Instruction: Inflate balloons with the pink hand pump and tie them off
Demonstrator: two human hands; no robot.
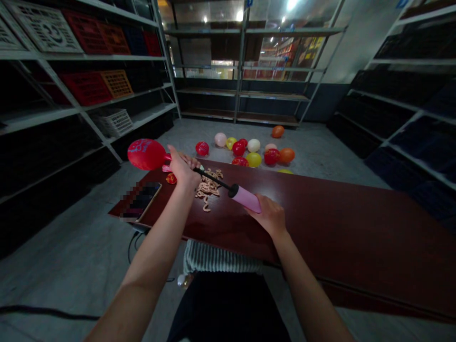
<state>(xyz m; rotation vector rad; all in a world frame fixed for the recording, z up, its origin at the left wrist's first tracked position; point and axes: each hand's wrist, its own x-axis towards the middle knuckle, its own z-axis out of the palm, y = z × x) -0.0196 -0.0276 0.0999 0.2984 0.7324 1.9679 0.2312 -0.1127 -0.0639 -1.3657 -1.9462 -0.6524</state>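
Note:
A partly filled red balloon (147,154) with blue print points left from my left hand (182,166). The fingers of that hand are closed round the balloon's neck and the front end of a hand pump. My right hand (268,213) is wrapped round the pink barrel of the balloon pump (245,197). The black rod of the pump shows between my two hands. Under it, a heap of curly beige strips (208,185) lies on the dark red table (320,204). Close to my left hand rests a small red and yellow piece (171,178), its kind unclear.
A phone-like device (144,199), partly blurred out, lies at the table's left end. Several inflated balloons (253,159) are on the floor beyond the table. Shelves with crates (87,88) stand left; a metal rack (237,95) stands behind. A cable (50,312) crosses the floor.

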